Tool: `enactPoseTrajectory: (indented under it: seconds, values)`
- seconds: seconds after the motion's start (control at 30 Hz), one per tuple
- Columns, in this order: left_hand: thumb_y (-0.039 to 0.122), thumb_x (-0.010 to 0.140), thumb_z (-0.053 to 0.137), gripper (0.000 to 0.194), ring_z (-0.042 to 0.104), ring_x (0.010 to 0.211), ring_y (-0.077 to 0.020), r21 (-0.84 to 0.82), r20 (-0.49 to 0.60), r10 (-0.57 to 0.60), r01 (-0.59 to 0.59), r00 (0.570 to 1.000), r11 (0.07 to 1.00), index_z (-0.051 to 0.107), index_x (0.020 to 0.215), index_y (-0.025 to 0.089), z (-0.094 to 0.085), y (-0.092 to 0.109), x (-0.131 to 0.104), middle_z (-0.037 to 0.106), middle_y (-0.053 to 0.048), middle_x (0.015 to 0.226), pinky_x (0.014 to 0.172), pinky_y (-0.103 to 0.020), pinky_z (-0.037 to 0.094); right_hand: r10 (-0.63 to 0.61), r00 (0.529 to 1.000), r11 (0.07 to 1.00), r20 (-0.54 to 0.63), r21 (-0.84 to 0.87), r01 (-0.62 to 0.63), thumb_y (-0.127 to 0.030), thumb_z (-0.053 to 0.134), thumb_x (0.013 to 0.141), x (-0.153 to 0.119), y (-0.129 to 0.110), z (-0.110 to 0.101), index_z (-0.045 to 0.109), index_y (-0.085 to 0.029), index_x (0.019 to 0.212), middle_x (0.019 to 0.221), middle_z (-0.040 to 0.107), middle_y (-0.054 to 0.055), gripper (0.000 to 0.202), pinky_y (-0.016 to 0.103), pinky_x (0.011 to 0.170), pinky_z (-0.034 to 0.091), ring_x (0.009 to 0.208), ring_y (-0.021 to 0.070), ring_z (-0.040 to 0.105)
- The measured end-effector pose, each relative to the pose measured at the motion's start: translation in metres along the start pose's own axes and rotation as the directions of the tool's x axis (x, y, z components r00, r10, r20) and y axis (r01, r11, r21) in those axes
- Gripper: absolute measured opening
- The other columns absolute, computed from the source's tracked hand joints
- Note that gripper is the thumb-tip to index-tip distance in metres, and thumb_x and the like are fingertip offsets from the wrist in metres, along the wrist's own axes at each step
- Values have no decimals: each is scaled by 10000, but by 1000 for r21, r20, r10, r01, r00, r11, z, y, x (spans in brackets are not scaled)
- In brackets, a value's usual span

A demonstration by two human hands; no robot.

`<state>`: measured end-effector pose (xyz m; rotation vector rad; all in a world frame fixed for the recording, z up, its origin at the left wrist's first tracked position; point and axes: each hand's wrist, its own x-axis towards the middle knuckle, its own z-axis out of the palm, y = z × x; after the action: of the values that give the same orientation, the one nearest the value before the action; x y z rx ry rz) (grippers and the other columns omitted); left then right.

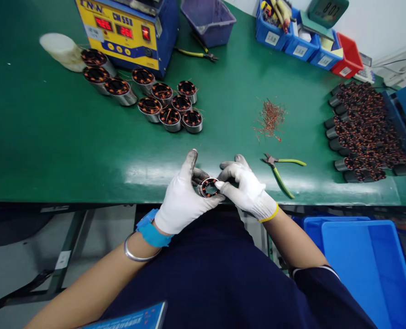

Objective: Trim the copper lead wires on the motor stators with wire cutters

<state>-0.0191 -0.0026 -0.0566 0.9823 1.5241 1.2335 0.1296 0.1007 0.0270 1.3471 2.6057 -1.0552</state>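
We record a green table (52, 137) across the whole upper view, with a blue tub (363, 265) below its right-hand edge. On the right of the tabletop we note a dense batch of wound cylinders (367, 132), set close together. A blue-and-yellow station (118, 36), marked CM 558, its displays lit red, stands at upper left; in front of it we count ten similar cylinders (170, 118), upright, copper windings uppermost. Both hands are in white gloves at the near edge. Left hand (185, 194): one digit extended away from the body, the others curled round the workpiece, gripping it from its left and near sides. Right hand (242, 185): fingers bent, thumb tip against the right of the rim; we cannot tell whether it pinches anything. Green-handled cutters (274, 161) lie to the right of the hands, handles spread. The wound ring (204, 186) is between the two hands, open end facing up towards us. Smallest: loose copper clippings (271, 118), heaped beyond the cutters.
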Motion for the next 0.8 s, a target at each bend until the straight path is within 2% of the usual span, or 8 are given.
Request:
enactPoseTrajectory:
  seconds: [0.07, 0.23, 0.37, 0.43, 0.5, 0.67, 0.73, 0.8]
  values:
    - [396, 643, 834, 1144, 673, 781, -147, 3, 12, -14, 14, 1000, 1000, 200, 1573, 189, 0, 2, 2, 648, -1, 930, 749, -300, 569, 17, 1000, 999, 7, 34, -18, -342, 587, 871, 0, 0, 2, 558, -228, 752, 884, 703, 16, 168, 498, 1265, 183, 1076, 206, 672]
    - [374, 637, 829, 1117, 677, 774, -159, 6, 25, -40, 40, 999, 999, 239, 1559, 151, -2, 8, 5, 668, -22, 942, 753, -307, 576, 14, 974, 987, -227, -150, -49, -348, 507, 921, -2, 1, 5, 600, -207, 833, 980, 702, 87, 191, 529, 1230, 227, 1128, 239, 633]
    - [388, 663, 818, 1135, 694, 841, -201, -4, 51, -41, 42, 998, 999, 182, 1582, 190, -5, 8, 4, 687, -36, 977, 802, -358, 591, -29, 999, 997, -35, -70, 26, -448, 576, 886, 12, -11, 9, 657, -206, 1021, 1077, 712, 66, 289, 558, 1245, 173, 1210, 259, 595]
    - [375, 657, 814, 1140, 698, 854, -208, 6, 56, -56, 56, 997, 998, 176, 1584, 193, -7, 9, 5, 689, -34, 976, 808, -367, 592, 3, 1000, 1000, 21, 27, -3, -402, 593, 868, 19, -13, 11, 653, -217, 891, 929, 716, 12, 196, 528, 1264, 176, 1072, 219, 660]
    - [352, 641, 818, 1138, 700, 844, -194, 11, 74, -95, 94, 993, 995, 193, 1578, 190, -8, 11, 6, 686, -24, 973, 793, -348, 596, 50, 999, 996, -14, 72, -49, -336, 564, 879, 21, -9, 13, 607, -221, 759, 791, 680, -25, 171, 490, 1270, 211, 923, 178, 686]
    - [285, 631, 814, 1115, 695, 816, -155, -32, 133, -103, 108, 986, 994, 223, 1568, 155, -11, 16, 12, 688, -29, 988, 757, -282, 595, 33, 962, 975, -272, -203, -91, -308, 569, 870, 8, 7, 14, 580, -219, 760, 887, 692, 46, 141, 492, 1218, 294, 1039, 235, 658]
    - [288, 633, 820, 1131, 695, 807, -153, -65, 145, -103, 113, 984, 991, 204, 1573, 157, -11, 14, 13, 686, -38, 1004, 741, -282, 599, -7, 955, 943, -297, -321, -93, -315, 539, 892, 5, 8, 12, 606, -211, 805, 948, 698, 76, 151, 505, 1208, 285, 1068, 253, 639]
    - [307, 636, 831, 1159, 700, 824, -165, -90, 149, -100, 115, 984, 989, 174, 1581, 175, -12, 9, 14, 680, -50, 1037, 755, -310, 609, -36, 961, 946, -275, -319, -56, -340, 496, 926, 7, 6, 9, 651, -181, 946, 1045, 705, 104, 223, 515, 1206, 271, 1105, 259, 622]
